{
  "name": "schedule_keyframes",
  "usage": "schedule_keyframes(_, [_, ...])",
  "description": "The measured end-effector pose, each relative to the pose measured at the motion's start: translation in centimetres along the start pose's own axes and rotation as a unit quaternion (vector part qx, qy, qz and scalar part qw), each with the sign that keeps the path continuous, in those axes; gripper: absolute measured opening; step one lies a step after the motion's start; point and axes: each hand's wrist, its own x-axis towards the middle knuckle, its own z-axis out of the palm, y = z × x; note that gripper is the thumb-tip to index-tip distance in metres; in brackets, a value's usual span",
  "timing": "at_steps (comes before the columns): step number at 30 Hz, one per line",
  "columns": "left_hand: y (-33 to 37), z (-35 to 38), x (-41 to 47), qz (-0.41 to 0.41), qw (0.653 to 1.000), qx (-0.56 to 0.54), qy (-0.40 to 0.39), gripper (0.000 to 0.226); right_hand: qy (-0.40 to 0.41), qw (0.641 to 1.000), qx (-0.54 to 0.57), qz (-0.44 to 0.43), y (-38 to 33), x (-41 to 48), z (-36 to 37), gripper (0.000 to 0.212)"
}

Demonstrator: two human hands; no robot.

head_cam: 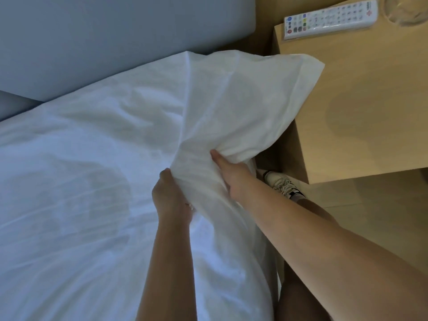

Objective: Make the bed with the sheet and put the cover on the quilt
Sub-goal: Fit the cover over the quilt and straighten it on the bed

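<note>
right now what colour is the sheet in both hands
Plain white sheet, seen best in the head view.

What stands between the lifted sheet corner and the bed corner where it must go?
Nothing visible does. The left hand and right hand grip the sheet. Only the nightstand stands close beside that corner.

Readable text: you will find none legible anywhere in this view.
Slim white plastic remote control (330,18): it lies on the light wooden bedside table (370,100). Its rows of buttons carry tiny marks, too small for you to read.
Remote, right-hand end: a small red round emblem with a short dark line of lettering beside it, possibly a brand name, but blurred.
Remote, left-hand end: a red round button and a few coloured keys. You can make out colours, no characters.
</note>
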Motion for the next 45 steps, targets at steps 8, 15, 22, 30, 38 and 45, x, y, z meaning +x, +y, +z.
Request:
schedule_keyframes(8, [-0.6, 1.2, -2.8, 0.367, 0.906, 0.211, -0.030, 0.046, 0.065, 0.991, -0.018, -0.117, -6.3, -5.6, -7.1, 0.018])
schedule_keyframes(15, [-10.2, 6.5, -1.5, 0.242, 0.800, 0.538, -0.106, 0.039, 0.257, 0.910, -0.242, -0.219, -5.3, -0.1, -13.5, 0.037])
schedule_keyframes(22, [-14.0, 5.6, -3.2, 0.260, 0.778, 0.564, -0.096, 0.021, -0.020, 0.982, -0.187, 0.012, -0.9, -1.2, -17.5, 0.033])
schedule_keyframes(30, [-14.3, 5.2, -6.5, 0.223, 0.922, 0.317, -0.002, 0.013, 0.119, 0.965, -0.207, -0.105, -2.5, -0.7, -20.0, 0.020])
schedule_keyframes(38, [-24.7, 0.6, -10.3, 0.308, 0.791, 0.522, -0.087, 0.052, 0.055, 0.975, -0.213, 0.002, 2.0, 0.7, -23.2, 0.052])
schedule_keyframes(45, [-28.9, -1.7, -8.5, 0.393, 0.728, 0.560, -0.046, 0.026, -0.043, 0.962, -0.268, 0.038, 6.2, 0.8, -25.2, 0.047])
